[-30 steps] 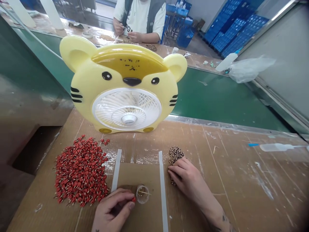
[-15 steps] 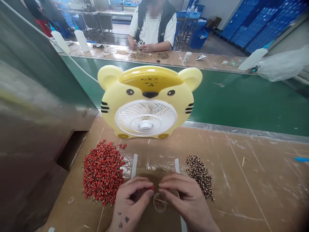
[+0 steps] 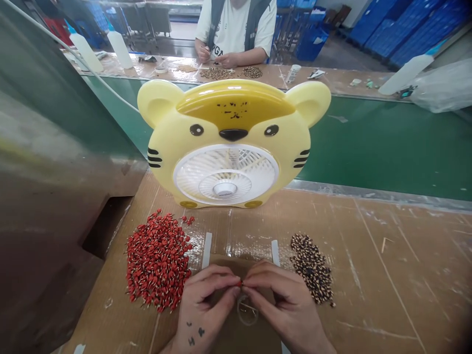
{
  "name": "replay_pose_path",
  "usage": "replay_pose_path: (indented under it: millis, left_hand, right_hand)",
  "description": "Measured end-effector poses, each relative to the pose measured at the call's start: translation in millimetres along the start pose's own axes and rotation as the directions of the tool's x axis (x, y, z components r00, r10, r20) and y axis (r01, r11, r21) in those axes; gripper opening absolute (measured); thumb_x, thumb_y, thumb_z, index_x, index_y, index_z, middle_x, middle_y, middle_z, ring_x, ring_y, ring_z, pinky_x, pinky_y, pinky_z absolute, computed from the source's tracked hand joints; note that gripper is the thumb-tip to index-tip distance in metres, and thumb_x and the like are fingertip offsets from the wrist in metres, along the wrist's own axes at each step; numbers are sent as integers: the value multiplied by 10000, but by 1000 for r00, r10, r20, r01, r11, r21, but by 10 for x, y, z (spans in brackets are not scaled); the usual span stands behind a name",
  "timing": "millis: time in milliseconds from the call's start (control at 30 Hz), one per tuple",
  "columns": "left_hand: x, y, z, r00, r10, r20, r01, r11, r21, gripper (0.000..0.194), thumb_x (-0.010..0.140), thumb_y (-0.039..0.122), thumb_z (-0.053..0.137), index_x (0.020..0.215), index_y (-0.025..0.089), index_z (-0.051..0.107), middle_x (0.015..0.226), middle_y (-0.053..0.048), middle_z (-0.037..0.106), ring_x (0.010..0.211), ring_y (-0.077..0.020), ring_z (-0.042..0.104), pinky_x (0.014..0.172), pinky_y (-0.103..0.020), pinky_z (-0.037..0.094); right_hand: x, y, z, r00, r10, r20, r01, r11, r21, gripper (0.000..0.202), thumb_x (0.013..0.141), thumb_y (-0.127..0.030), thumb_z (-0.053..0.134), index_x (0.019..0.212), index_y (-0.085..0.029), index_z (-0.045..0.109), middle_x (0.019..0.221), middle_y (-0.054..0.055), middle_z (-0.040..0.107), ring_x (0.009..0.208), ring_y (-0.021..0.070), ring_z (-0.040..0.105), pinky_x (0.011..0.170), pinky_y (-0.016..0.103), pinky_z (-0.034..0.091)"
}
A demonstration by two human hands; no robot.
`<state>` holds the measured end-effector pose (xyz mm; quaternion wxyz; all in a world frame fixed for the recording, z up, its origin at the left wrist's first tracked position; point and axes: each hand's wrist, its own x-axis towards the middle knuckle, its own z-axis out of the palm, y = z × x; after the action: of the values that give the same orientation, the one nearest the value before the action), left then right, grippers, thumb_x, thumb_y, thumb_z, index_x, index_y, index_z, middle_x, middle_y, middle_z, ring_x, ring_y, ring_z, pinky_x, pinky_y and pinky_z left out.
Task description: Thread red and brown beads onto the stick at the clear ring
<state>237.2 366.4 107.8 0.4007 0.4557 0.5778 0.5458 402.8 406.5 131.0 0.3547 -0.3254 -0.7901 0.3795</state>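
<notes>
Left grip (image 3: 208, 302), red piece (image 3: 239, 283) at fingertips (image 3: 235, 291)

A tiger-faced fan (image 3: 228, 153) is smooth, hard plastic, with a high gloss on its amber brow (image 3: 239, 96) and a white plastic grille (image 3: 224, 172). The worktop (image 3: 368, 295) looks like brown cardboard under shiny, creased, scuffed clear film. Two tape strips (image 3: 207, 250) on it are pale and matt; a small cup (image 3: 248, 324) is clear, apparently plastic. The heaped red pieces (image 3: 158, 260) have a slight sheen, and the dark-and-pale pieces (image 3: 312, 270) look polished. At left, a panel (image 3: 44, 172) resembles dull, smeared metal. Beyond: a smooth green partition (image 3: 379, 150), translucent plastic bottles (image 3: 120, 50), a crinkled clear bag (image 3: 444, 87) and a co-worker's cloth shirt (image 3: 233, 29).
</notes>
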Motion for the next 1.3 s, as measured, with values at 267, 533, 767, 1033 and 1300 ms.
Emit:
replay_pose_path:
  millis: [267, 533, 767, 1033, 1300]
  left_hand:
    - [-50, -80, -71, 981, -112, 161, 132, 984, -117, 134, 749, 252, 707, 806, 364, 753, 831, 15, 713, 757, 16, 671, 713, 21, 510]
    - [-46, -75, -89, 981, -23, 191, 52, 987, -149, 206, 758, 220, 697, 834, 410, 726, 792, 39, 708, 720, 8, 666, 681, -23, 535]
    - [-50, -77, -108, 952, 272, 142, -274, 962, -7, 495, 719, 31, 678, 1006, 434, 672, 789, 85, 700, 695, 23, 654, 646, -44, 546]
    - [57, -20, -122, 978, -101, 184, 103, 995, -6, 159, 793, 262, 658, 856, 379, 746, 841, 58, 709, 763, 48, 658, 720, 36, 491]
    - [512, -53, 18, 870, -380, 315, 176, 834, 522, 329, 904, 331, 403, 998, 321, 718, 1055, 114, 678, 969, 17, 582, 937, -124, 388]
  right_hand:
    - [21, -4, -15, 991, 120, 63, -125, 988, 95, 252, 840, -60, 636, 972, -263, 705, 893, -64, 666, 815, 31, 633, 745, 146, 537]
    - [42, 3, -45, 912, 379, 158, -409, 872, 268, 109, 826, -233, 699, 830, -148, 767, 782, 68, 674, 717, 72, 653, 651, 95, 507]
    - [19, -15, -36, 911, 373, 174, -405, 889, 215, 135, 855, -240, 672, 824, -142, 759, 739, 51, 657, 690, 42, 627, 635, 75, 471]
    - [73, 93, 45, 885, 449, 125, -465, 867, 180, 173, 856, -265, 648, 853, -139, 767, 780, 51, 669, 703, 45, 632, 623, 69, 472]
    - [-99, 331, -302, 803, 570, -176, -571, 819, 50, 363, 857, -493, 658, 1010, -177, 747, 1015, 63, 684, 862, 99, 656, 748, 131, 527]
